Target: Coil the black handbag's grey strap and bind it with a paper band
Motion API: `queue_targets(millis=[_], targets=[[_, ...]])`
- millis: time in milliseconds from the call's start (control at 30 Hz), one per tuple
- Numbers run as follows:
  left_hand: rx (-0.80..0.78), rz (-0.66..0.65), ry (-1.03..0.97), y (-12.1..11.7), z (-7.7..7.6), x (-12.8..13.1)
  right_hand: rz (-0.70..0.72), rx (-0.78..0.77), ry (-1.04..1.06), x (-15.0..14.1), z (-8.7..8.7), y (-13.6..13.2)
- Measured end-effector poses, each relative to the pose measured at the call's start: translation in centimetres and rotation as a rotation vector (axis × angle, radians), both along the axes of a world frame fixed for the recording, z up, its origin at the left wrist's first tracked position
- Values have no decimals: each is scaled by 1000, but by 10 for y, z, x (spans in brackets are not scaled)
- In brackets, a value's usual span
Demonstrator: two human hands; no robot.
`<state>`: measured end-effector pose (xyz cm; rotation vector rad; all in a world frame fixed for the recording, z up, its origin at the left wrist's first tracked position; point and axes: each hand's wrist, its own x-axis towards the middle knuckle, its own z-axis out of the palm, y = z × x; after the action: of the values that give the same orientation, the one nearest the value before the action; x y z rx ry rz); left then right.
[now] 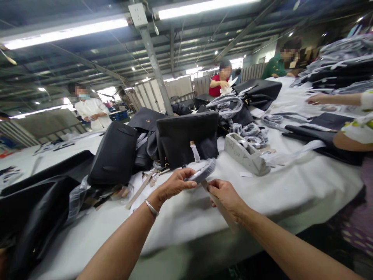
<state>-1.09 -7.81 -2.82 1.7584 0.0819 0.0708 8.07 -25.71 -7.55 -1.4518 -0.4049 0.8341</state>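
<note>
My left hand [176,181], with a silver bangle at the wrist, is closed on a coiled bag strap [206,170] wrapped in clear plastic. Close beside it, my right hand [225,194] pinches a long beige strip [223,214] that hangs down past the fingers. The strip's upper end meets the underside of the coil; whether it is fixed there I cannot tell. Just behind my hands stands a black handbag [188,136] with a white-wrapped tab on its front. A second black bag [113,153] leans to its left.
A grey tape dispenser [246,153] sits right of my hands, near several wrapped strap coils [253,132]. Beige scraps [141,190] lie at left on the white-covered table [186,217]. A co-worker's arm [335,100] reaches in from the right. Other people stand behind the table.
</note>
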Motion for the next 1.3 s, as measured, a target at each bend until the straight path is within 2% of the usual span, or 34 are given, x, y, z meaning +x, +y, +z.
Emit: queue_targets(millis=[200,333,467,533,633,700,767,833,867,933,967,1033,1133,1300], targets=[[-64,-60,-5,1,-5,1,51,59,98,2,0,-7],[-42,-72,41,1,-19,2,63,43,58,3,-1,0],[-6,-81,35,-1,-29,1,31,106,33,-2,-4,8],[69,-69,11,-2,-28,0,16,128,4,-3,-7,10],[302,-37,-46,-8,-21,-2,36,62,-79,4,-13,5],[527,-23,-77,-15,-18,-3,69,-57,-190,15,-16,-6],[743,-21,-88,-22,-19,-4,69,-198,-423,30,-17,-23],[897,-38,-101,-26,-23,-4,-31,-264,-743,42,-15,-40],[933,-48,-112,-26,-27,-3,-106,-244,-880,46,-12,-47],[945,-62,-132,-25,-34,-2,-203,-158,-1066,48,-6,-54],[938,-65,-141,-24,-37,-1,-187,-118,-1129,46,-3,-53],[918,-75,-151,-21,-42,1,-53,-72,-1243,39,2,-45],[915,-86,-152,-19,-43,2,161,-108,-1391,28,3,-26],[962,-76,-160,-21,-43,2,276,-250,-1514,27,-1,-7]])
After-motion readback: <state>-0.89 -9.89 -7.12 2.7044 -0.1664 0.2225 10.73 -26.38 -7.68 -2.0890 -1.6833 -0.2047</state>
